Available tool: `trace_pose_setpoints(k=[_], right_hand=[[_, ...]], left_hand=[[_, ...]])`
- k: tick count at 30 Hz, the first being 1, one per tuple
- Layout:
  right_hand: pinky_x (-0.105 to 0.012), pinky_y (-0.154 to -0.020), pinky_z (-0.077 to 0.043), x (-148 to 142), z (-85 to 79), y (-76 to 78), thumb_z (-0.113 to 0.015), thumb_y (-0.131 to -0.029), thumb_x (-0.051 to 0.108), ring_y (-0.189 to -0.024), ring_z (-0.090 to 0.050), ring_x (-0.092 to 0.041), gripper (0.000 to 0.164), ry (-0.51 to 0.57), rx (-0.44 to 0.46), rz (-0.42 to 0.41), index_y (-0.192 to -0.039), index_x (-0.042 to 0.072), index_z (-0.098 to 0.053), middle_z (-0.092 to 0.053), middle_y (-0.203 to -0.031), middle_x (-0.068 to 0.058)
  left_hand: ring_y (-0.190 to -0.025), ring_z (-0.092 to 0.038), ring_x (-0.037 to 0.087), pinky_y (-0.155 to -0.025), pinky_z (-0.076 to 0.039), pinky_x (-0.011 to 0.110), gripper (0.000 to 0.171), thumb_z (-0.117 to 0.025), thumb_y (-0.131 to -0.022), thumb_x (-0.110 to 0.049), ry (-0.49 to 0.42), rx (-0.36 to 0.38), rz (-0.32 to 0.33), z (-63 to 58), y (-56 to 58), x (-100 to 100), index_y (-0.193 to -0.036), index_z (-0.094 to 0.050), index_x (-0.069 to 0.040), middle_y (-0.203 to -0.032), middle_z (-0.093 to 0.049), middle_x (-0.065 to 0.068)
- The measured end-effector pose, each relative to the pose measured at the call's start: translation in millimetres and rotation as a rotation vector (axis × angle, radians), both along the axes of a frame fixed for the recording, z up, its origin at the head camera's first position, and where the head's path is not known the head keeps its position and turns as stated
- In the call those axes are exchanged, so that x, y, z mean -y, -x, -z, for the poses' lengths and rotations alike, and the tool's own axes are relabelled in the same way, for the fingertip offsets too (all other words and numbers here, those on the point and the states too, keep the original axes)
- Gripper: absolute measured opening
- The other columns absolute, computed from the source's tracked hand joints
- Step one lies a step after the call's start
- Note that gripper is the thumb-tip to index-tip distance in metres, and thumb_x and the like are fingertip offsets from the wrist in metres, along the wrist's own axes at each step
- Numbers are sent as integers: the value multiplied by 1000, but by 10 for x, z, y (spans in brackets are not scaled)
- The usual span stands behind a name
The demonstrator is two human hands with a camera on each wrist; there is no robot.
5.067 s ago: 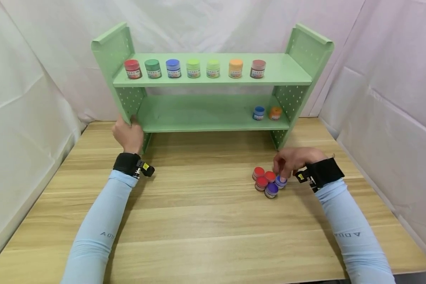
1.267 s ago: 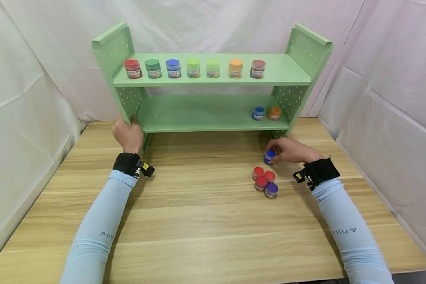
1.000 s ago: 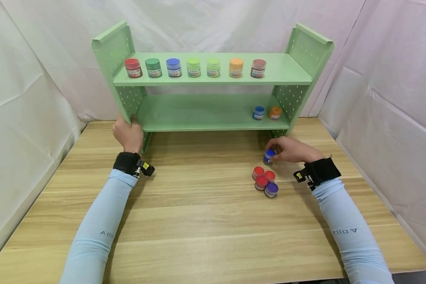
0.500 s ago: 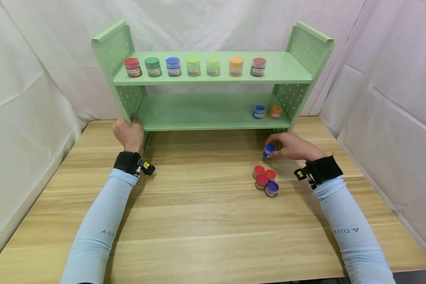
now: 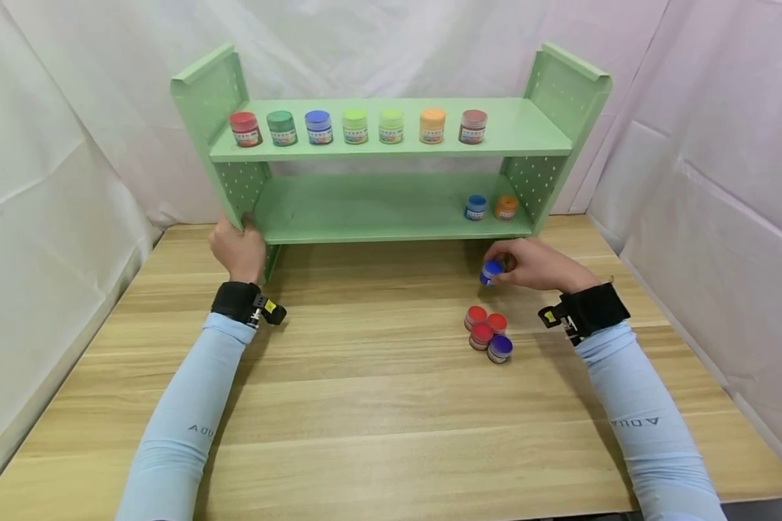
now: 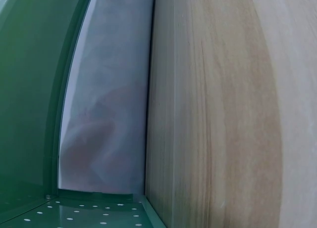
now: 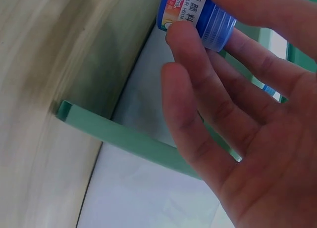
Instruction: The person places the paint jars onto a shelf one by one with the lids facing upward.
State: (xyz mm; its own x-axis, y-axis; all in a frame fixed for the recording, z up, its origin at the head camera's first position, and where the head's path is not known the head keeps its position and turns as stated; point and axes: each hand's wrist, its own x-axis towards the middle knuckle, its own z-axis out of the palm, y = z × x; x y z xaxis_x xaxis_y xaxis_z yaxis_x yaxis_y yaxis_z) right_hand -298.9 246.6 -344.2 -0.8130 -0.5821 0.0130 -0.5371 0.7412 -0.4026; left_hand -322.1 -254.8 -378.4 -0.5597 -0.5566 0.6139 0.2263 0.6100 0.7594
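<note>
My right hand point(image 5: 534, 264) pinches a small blue paint jar point(image 5: 491, 272) just below the front of the green shelf's lower board. In the right wrist view, the thumb and fingers hold this blue jar point(image 7: 218, 27), whose printed label faces the camera. My left hand point(image 5: 240, 250) grips the lower part of the left side panel point(image 5: 208, 123) of the green shelf; its fingertips are hidden behind the panel. Nearer me on the table stand three red-lidded jars point(image 5: 481, 334) and one purple-lidded jar point(image 5: 499, 347), close together.
Several paint jars of mixed colours, among them an orange one point(image 5: 432, 126), line the top board point(image 5: 515, 119). On the lower board point(image 5: 365, 210) a blue jar point(image 5: 475, 208) and an orange jar point(image 5: 505, 208) stand at the right. White cloth point(image 5: 710, 145) hangs around the wooden table point(image 5: 339, 405).
The right hand has taken the blue jar from the group on the table and carried it away from me, towards the shelf. My left hand has kept its place on the side panel.
</note>
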Motion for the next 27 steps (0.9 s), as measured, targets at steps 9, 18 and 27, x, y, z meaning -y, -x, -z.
trace_pose_setpoints(k=[9, 18, 27], right_hand=[[-35, -77, -55, 113, -183, 12, -79, -90, 12, -85, -65, -19, 26, 4, -42, -18, -114, 6, -72, -73, -102, -7], [-32, -74, -56, 167, -335, -36, -78, -92, 19, -85, -68, -18, 29, 5, -45, 14, -119, 8, -72, -75, -102, -6], [-37, -77, -58, 277, -491, -2, -79, -92, 20, -88, -71, -19, 30, 14, -79, 19, -119, 9, -72, -75, -104, -8]], left_hand=[[-111, -74, 35, -95, -56, 50, 25, -60, -97, -6, -16, -2, -13, 26, -38, 36, -118, -72, 1, -118, -76, 21], [-112, -73, 36, -96, -55, 51, 27, -61, -96, -6, -11, -1, -12, 17, -24, 10, -119, -73, 0, -118, -75, 21], [-108, -74, 40, -92, -54, 54, 27, -59, -96, -6, 9, -10, -10, -6, -1, -17, -119, -73, 1, -116, -76, 21]])
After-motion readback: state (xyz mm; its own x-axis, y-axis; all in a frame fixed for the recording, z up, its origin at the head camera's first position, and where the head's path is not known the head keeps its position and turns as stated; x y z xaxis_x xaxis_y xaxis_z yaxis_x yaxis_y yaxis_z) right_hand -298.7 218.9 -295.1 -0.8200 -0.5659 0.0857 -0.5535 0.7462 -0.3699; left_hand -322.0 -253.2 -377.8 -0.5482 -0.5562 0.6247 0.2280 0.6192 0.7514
